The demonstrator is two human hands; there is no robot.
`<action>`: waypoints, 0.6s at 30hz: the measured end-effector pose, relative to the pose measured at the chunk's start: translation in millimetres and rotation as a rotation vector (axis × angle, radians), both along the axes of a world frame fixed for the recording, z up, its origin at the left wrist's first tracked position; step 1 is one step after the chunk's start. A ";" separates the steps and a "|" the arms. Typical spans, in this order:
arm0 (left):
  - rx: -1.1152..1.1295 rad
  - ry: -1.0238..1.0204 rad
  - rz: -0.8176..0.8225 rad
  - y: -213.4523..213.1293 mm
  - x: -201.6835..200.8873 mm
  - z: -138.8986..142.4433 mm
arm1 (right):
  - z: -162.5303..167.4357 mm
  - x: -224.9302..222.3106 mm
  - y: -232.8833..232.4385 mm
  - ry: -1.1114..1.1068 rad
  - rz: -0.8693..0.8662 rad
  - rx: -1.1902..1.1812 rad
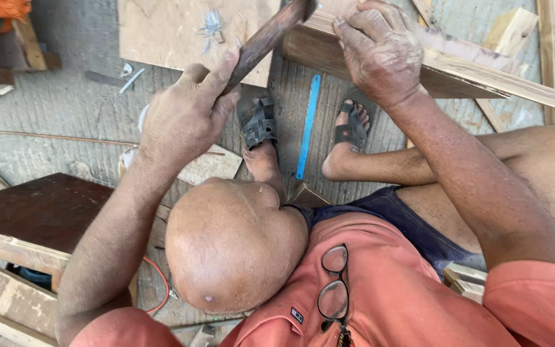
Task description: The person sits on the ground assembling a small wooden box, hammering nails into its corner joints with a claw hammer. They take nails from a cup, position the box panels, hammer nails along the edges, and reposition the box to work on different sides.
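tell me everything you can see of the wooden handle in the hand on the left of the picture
The wooden handle is a dark, reddish-brown, worn shaft, smooth and rounded. It slants from the left hand, which grips its lower end with thumb and fingers wrapped round, up and to the right, where it runs out of the top of the picture, so its head is hidden. Its upper part crosses in front of the wooden plank.

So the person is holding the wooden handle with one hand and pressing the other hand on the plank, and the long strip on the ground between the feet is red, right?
Not quite: the strip on the ground is blue, not red. The head view shows it between the sandalled feet. The rest holds: the left hand grips the wooden handle and the right hand presses on the plank.
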State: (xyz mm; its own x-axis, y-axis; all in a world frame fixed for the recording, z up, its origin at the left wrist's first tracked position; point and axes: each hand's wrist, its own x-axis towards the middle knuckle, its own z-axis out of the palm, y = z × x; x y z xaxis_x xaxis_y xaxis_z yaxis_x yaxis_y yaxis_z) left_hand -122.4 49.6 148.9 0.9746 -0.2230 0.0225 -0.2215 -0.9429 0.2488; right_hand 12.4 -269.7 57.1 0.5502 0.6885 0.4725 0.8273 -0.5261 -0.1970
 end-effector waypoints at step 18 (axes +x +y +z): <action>-0.431 -0.266 0.020 10.9 -3.0 -19.4 | 1.8 0.5 -3.3 0.008 0.020 -0.010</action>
